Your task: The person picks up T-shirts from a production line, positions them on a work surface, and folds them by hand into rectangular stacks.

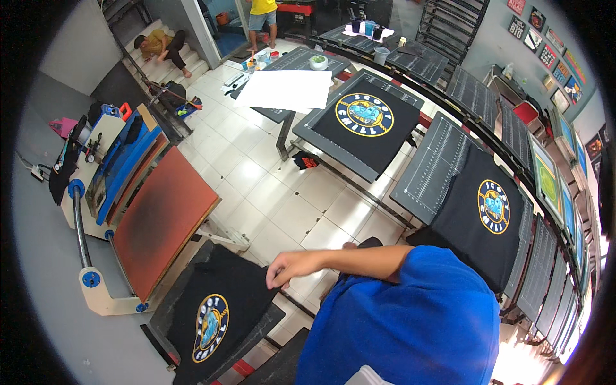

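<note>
My right arm, in a blue sleeve, reaches left across the lower middle. My right hand (292,265) is closed, its fingers bent down at the upper right edge of a black T-shirt (247,282) and seeming to pinch the cloth. That T-shirt lies on the dark lower plate (276,319) of a heat press, with a round, colourful vehicle print (210,327) facing up. The press's reddish-brown upper plate (163,221) is swung up beside it. My left hand does not show.
Two more printed black T-shirts (401,131) (449,215) lie on grey printing boards to the right. A white sheet (285,88) rests on a farther board, near a small tub (318,62). One person (160,46) sits on the stairs; another (262,19) stands at the back.
</note>
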A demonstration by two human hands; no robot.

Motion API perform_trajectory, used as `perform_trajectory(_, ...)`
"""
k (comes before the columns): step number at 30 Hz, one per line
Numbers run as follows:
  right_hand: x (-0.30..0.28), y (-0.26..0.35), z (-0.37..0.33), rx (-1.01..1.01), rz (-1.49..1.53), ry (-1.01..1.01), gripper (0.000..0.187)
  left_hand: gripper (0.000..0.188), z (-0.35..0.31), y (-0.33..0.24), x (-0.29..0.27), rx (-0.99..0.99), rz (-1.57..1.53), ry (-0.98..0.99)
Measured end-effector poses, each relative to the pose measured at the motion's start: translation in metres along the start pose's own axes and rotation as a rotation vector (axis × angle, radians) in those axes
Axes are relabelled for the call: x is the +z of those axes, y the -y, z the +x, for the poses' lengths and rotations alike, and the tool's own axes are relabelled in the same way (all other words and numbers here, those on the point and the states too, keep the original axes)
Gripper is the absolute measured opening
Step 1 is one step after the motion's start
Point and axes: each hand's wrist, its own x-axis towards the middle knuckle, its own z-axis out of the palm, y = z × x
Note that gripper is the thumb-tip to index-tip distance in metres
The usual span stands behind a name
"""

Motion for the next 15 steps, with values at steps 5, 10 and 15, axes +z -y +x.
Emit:
perform_trajectory(5,-0.066,0.122,-0.126,-0.167,-0.152,0.033,0.029,0.048,-0.020,-0.117,0.066,0.151,-0.161,0.133)
perform_trajectory(10,-0.132,0.141,-0.283,-0.407,-0.113,-0.320,0.033,0.047,-0.080,-0.167,0.201,0.040,-0.341,0.542)
perform_trajectory(15,-0.161,0.122,-0.395,-0.563,0.277,-0.811,0.024,0.042,-0.262,-0.198,0.385,-0.043,-0.263,0.938)
